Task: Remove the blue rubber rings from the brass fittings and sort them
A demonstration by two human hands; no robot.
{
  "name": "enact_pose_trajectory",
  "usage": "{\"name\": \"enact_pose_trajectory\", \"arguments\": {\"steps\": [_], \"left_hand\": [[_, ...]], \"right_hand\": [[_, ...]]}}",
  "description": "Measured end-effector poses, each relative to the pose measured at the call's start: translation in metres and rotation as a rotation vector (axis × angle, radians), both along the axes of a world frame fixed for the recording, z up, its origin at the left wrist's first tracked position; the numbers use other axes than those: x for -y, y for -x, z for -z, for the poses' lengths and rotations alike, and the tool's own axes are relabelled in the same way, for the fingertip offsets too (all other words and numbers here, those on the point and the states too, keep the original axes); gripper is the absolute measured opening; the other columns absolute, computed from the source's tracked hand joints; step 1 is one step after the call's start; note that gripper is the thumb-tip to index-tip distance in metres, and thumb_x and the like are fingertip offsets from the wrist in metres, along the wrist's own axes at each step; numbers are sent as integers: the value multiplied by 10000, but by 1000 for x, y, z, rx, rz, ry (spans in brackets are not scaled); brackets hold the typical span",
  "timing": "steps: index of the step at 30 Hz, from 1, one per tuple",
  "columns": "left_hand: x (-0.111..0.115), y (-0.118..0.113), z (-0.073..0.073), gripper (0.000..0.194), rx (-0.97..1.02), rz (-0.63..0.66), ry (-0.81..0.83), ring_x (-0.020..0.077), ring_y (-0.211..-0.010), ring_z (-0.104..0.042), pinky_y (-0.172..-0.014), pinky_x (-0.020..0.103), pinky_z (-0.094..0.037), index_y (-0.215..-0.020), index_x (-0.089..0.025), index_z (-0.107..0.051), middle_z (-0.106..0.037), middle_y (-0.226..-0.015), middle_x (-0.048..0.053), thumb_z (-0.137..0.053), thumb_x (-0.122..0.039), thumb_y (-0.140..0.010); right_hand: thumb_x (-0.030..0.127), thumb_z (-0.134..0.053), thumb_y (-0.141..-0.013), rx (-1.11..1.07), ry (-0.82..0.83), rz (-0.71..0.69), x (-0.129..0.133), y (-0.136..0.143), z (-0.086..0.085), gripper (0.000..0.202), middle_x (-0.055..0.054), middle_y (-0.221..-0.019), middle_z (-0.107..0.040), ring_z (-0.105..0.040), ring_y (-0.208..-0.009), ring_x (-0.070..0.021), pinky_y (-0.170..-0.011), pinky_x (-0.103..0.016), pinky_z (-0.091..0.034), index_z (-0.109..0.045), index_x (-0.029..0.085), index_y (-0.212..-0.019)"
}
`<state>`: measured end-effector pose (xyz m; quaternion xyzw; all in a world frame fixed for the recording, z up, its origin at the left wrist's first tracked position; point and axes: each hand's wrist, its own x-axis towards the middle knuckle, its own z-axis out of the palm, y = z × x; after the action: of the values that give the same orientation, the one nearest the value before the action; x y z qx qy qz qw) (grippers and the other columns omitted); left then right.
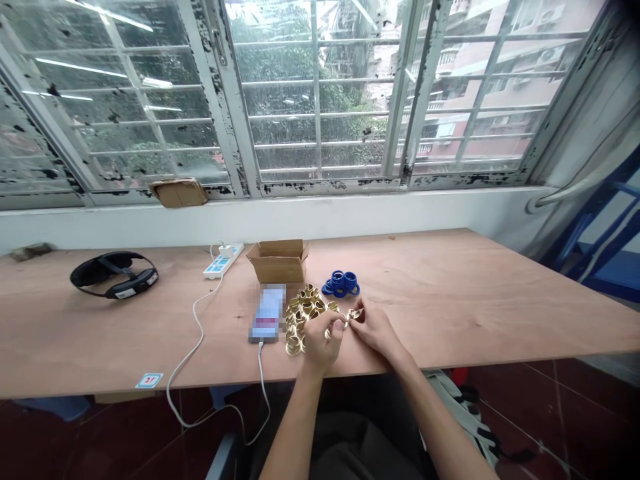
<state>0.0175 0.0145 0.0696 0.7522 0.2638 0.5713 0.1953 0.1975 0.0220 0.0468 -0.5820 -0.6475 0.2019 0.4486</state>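
Note:
Close together near the table's front edge, my left hand (323,339) and my right hand (376,328) both have their fingers closed in a pinch. A small shiny gold-coloured metal piece (355,314) sits between the fingertips of my right hand. Gold also glints at my left fingertips, which meet the right ones; whether it is the same piece I cannot tell. Beside and partly behind my left hand lies a pile of similar curved gold-coloured metal pieces (306,305). Several blue rings (342,283) are heaped just beyond my hands.
An open cardboard box (278,267) stands behind the pile. Left of it lie a phone (269,313) on a white charging cable (201,327), a power strip (223,261) and a black headset (116,275). The wooden table (475,293) extends right, below barred windows.

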Motion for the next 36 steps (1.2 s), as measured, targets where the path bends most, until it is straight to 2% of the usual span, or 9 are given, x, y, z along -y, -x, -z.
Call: {"name": "enact_pose_trajectory", "arguments": {"steps": [6,10,14,17,20,26,30,33,36], "left_hand": [[1,-4,-4,107,-17,-74,-3,135,-664,-636,-629,254,-493,-936,-203,-667,-694,-816,8,-565,-173,-947],[-1,-8,-3,117,12,-103,8,131,-699,-643,-610,235,-510,-1028,-215,-650,-684,-890,13,-586,-164,-943],[-2,-7,-2,169,45,-86,24,157,-831,-672,-670,253,-540,-1133,-225,-622,-683,-1000,42,-548,-202,-983],[-3,-5,-1,245,52,-39,101,171,-841,-680,-732,291,-552,-1250,-227,-581,-697,-1027,55,-472,-278,-1036],[-3,-3,0,322,12,-20,146,199,-910,-698,-803,325,-553,-1319,-233,-572,-717,-1123,79,-426,-354,-1059],[-3,-4,-1,356,-4,-27,129,224,-1055,-678,-844,337,-555,-1380,-243,-557,-672,-1272,110,-462,-340,-1051],[-2,-6,-8,360,-63,19,86,242,-1094,-646,-841,342,-545,-1362,-228,-585,-650,-1256,125,-506,-332,-1026],[-1,-5,-9,337,-98,6,63,238,-1067,-654,-899,364,-524,-1330,-229,-595,-668,-1217,110,-509,-322,-1018],[0,-2,-3,289,-83,-15,104,211,-941,-678,-848,344,-518,-1280,-230,-576,-705,-1092,72,-473,-324,-1027]], "right_hand": [[372,-674,-869,-439,43,-164,7,-10,-25,471,-28,-974,-672,-643,-764,-173,-727,-321,-518,-598,208,-1304],[405,-703,-900,-585,25,-289,21,-10,-51,346,-33,-983,-693,-655,-911,-194,-906,-369,-524,-688,225,-1195],[403,-730,-910,-637,-70,-350,32,-5,-67,207,-41,-1018,-707,-666,-959,-208,-908,-372,-526,-654,235,-1004],[405,-718,-927,-560,-143,-371,36,1,-72,190,-41,-1012,-675,-655,-993,-214,-921,-371,-525,-640,236,-965],[387,-718,-929,-344,-223,-366,37,8,-75,163,-50,-1008,-657,-629,-1006,-225,-936,-382,-506,-677,230,-925],[331,-684,-938,-81,-237,-302,36,11,-74,100,-55,-971,-652,-586,-953,-234,-856,-376,-476,-689,238,-900],[299,-689,-910,-39,-207,-278,37,11,-72,163,-18,-836,-577,-524,-807,-196,-748,-326,-429,-601,221,-798],[287,-653,-919,-116,-135,-365,41,15,-74,225,16,-738,-521,-473,-702,-163,-662,-294,-389,-516,218,-755],[297,-624,-934,-210,-29,-475,46,19,-78,193,25,-741,-511,-461,-682,-150,-642,-283,-387,-508,217,-802]]}}
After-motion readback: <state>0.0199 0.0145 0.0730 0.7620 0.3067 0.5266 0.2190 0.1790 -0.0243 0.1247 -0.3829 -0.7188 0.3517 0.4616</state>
